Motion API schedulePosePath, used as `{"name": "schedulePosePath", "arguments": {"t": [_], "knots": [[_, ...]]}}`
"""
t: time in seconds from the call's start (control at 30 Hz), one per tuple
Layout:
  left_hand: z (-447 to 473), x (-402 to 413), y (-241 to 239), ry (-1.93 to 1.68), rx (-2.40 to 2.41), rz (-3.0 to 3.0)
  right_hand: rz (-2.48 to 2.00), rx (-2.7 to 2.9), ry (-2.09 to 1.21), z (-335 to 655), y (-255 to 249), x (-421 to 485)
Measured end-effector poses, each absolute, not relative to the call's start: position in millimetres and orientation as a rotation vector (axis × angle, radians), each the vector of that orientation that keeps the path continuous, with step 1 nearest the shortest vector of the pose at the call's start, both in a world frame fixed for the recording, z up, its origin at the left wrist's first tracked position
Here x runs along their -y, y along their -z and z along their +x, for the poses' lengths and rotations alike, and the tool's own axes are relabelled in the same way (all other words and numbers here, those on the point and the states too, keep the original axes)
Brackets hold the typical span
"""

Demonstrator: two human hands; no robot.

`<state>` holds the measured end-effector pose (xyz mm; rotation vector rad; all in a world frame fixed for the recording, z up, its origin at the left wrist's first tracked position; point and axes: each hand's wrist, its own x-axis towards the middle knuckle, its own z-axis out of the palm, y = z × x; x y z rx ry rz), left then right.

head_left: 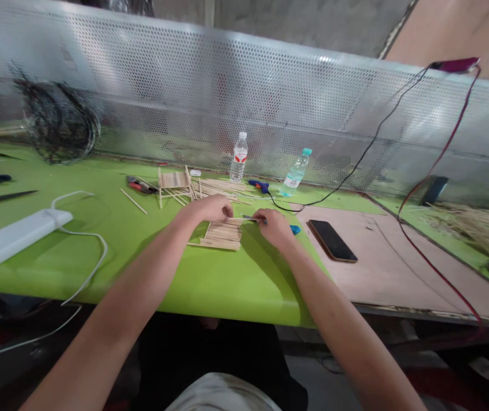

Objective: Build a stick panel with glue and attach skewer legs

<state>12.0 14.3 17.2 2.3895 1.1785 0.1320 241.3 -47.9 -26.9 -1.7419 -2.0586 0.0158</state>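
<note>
A small panel of thin wooden sticks laid side by side [223,235] lies on the green table in front of me. My left hand [216,208] is closed at its far edge, the fingertips pressed on the sticks. Just to the right, my right hand [273,226] is closed around what looks like a blue craft knife [296,229]. Its grey blade end points left, close to a stick end that sticks out from the panel. My fingers hide the knife's middle. Behind my left hand stands a small stick-built frame [175,181] with a slatted surface.
Loose sticks [223,188], red-handled pliers [141,184], a blue glue gun [259,186] and two bottles [239,158] lie or stand behind. A phone [332,240] is on the right board. To the left are a white power strip [21,237], scissors [4,197] and a wire coil [58,123].
</note>
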Motion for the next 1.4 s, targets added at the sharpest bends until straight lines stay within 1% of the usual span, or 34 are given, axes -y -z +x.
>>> {"name": "schedulePosePath", "arguments": {"t": [0.53, 0.97, 1.4], "knots": [[3, -16, -22, -0.21, -1.216, 2.272, -1.738, 2.057, -0.066, 241, 29, 49], [5, -16, -20, -0.184, -1.196, 2.33, -1.603, 2.081, -0.153, 232, 32, 48], [13, -18, -12, -0.207, -1.203, 2.408, -1.615, 2.061, -0.141, 232, 33, 49]]}}
